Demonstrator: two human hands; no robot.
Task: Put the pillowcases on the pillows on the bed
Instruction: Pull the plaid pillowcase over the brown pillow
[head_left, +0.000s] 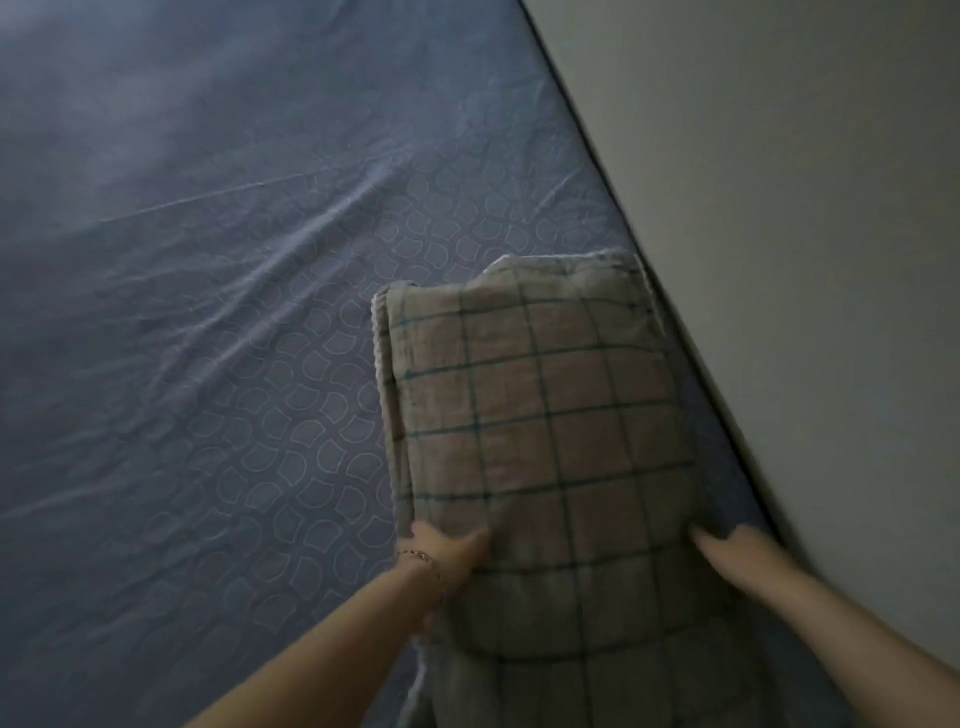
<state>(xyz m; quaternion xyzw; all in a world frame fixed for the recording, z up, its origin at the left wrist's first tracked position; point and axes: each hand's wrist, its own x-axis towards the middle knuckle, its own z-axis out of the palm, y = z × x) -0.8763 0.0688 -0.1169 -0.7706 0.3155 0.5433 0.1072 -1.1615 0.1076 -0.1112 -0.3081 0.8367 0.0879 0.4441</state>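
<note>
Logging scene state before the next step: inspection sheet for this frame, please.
Surface: blue patterned bedsheet, wrinkled.
Job's things: checked pillow over the sheet, beside the wall, apparently already cased.
Clutter: nothing seen.
Hands: left hand grips the pillow's left edge; right hand at its right edge, fingers too blurred to judge.
Cables: nothing seen.
Surroundings: plain wall along the bed's right side; dim light.

My pillow (545, 415) wears rough, matt checked cloth; the bed (234, 260) sheet is smooth, creased printed fabric.
</note>
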